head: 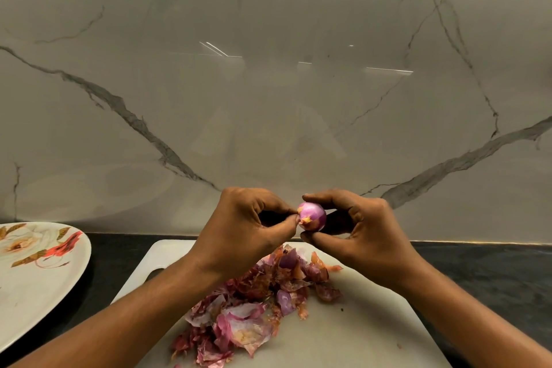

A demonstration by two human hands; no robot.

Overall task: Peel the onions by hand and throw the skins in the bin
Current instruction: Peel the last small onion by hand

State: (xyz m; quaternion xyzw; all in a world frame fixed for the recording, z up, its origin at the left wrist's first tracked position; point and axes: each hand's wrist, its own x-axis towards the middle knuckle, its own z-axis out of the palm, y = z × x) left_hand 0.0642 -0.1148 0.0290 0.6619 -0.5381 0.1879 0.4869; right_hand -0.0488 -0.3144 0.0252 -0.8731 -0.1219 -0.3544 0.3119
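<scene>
Right grip and left grip pinch a glossy, mostly peeled purple onion.

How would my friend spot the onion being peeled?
Find the white cutting board piled with skins. Above it, the left hand and right hand hold the onion at their fingertips. It is the only round, shiny purple thing.

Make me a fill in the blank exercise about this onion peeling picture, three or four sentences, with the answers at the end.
1. The right hand holds the onion while the left hand pinches a scrap of ____ at its end.
2. The pile of peelings lies on a cutting board that is ____ in colour.
3. The flowered plate sits to the ____ of the board.

Missing words: skin; white; left.
</scene>
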